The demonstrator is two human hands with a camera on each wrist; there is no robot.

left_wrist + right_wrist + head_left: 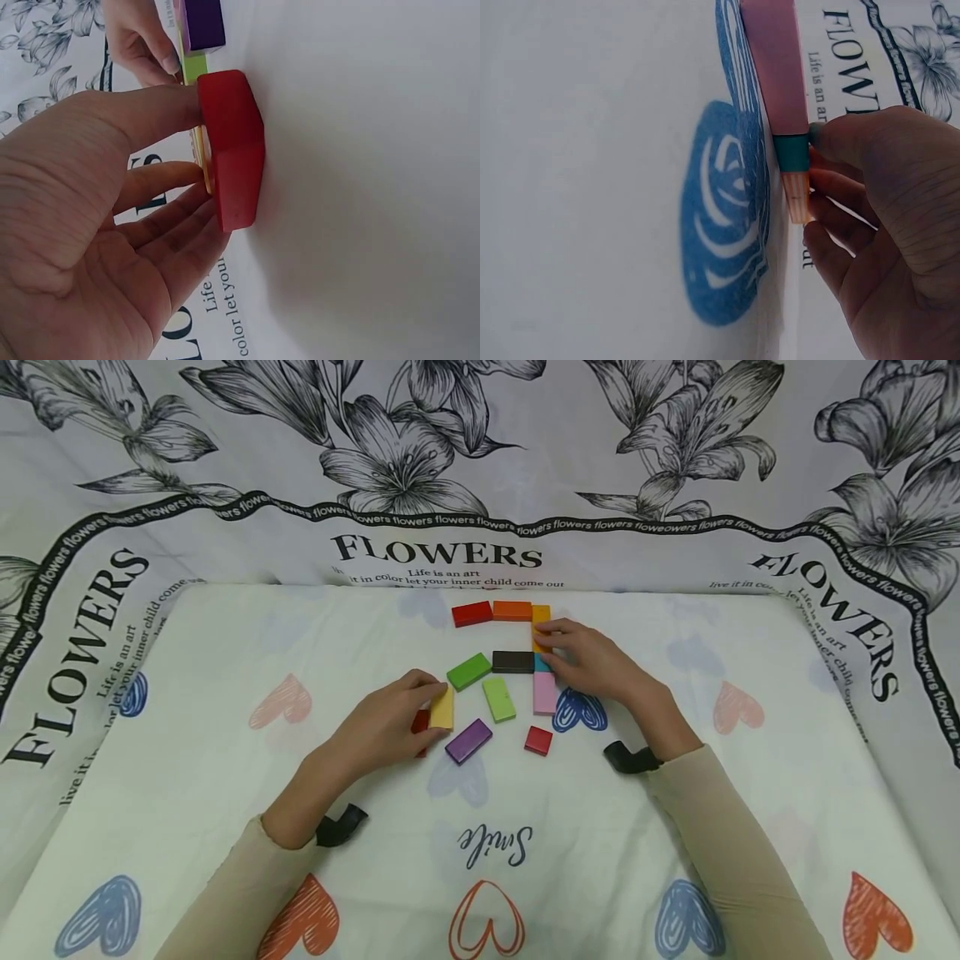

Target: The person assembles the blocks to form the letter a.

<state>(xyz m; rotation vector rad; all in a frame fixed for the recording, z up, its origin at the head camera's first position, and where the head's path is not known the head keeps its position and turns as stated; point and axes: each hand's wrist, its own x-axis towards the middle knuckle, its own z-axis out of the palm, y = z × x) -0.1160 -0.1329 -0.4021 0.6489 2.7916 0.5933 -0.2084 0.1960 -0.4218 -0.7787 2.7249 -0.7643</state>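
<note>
In the head view my left hand (390,718) holds a yellow block (442,708) between thumb and fingers. A red block (236,150) lies close against that hand, partly covered by it in the head view. My right hand (592,660) rests its fingertips on an amber block (541,617), and its thumb touches a small blue block (542,662). Below the blue one sits a pink block (544,693), while a black block (513,662) adjoins it on the left. An orange block (512,611) and another red block (472,614) form a row leftward from the amber block's top.
Between the hands lie a green block (468,672), a lime block (498,700), a purple block (468,742) and a small red block (538,741). All are on a white cloth (360,893) printed with hearts. Black wrist cameras (341,827) jut from the cuffs.
</note>
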